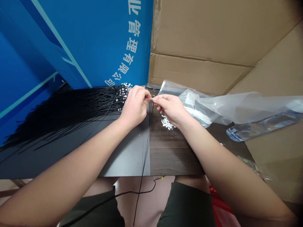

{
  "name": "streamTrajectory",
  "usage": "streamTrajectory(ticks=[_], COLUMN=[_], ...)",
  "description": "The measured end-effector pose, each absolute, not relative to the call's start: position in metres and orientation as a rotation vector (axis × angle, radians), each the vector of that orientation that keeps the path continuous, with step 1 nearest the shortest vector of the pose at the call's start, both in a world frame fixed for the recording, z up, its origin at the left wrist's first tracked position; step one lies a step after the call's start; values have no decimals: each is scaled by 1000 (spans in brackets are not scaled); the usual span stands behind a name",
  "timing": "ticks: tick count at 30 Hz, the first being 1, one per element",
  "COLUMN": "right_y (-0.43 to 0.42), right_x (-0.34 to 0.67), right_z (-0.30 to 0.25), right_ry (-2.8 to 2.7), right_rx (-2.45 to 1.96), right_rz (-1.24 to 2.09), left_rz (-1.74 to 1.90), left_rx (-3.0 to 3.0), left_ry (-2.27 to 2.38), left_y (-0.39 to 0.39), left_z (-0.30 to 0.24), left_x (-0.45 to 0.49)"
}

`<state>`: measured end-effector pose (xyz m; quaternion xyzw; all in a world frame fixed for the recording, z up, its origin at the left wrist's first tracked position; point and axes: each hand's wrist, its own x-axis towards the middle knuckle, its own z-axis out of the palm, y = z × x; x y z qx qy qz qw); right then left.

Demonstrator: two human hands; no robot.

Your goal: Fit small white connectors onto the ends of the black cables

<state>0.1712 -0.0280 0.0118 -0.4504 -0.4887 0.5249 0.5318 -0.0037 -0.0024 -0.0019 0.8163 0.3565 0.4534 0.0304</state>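
Observation:
My left hand (136,104) and my right hand (171,108) meet fingertip to fingertip above the table, both in a pinch. A short yellowish wire end (152,96) shows between the fingertips. From there a thin black cable (145,157) runs down over the table's front edge toward the floor. Whatever else the right fingertips grip is too small to make out. Close under my right hand lies a small pile of white connectors (168,123). Left of my left hand spreads a large bundle of black cables (78,104), many tipped with white connectors (124,93).
Clear plastic bags (199,108) with white pieces lie on the dark wooden table (172,151), right of my hands. A plastic bottle (262,124) lies on its side farther right. Cardboard (201,34) and a blue printed panel (94,41) stand behind. A black cord (123,193) crosses my lap.

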Motion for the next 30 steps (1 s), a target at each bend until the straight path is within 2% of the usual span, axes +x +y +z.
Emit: streamTrajectory(ticks=[6, 17, 22, 30], right_y=[-27, -29, -27, -27], right_x=[173, 175, 178, 181], right_z=[8, 6, 5, 4], right_ry=[-1204, -1472, -1477, -1513], right_rx=[-1029, -1095, -1131, -1171], right_rz=[1254, 807, 852, 913], left_rz=[1391, 1259, 1176, 1065], left_rx=[2375, 1866, 1804, 2067], left_ry=[1057, 996, 943, 1034], left_y=[-2, -1, 0, 3], left_z=[-3, -7, 0, 6], left_x=[-4, 0, -4, -15])
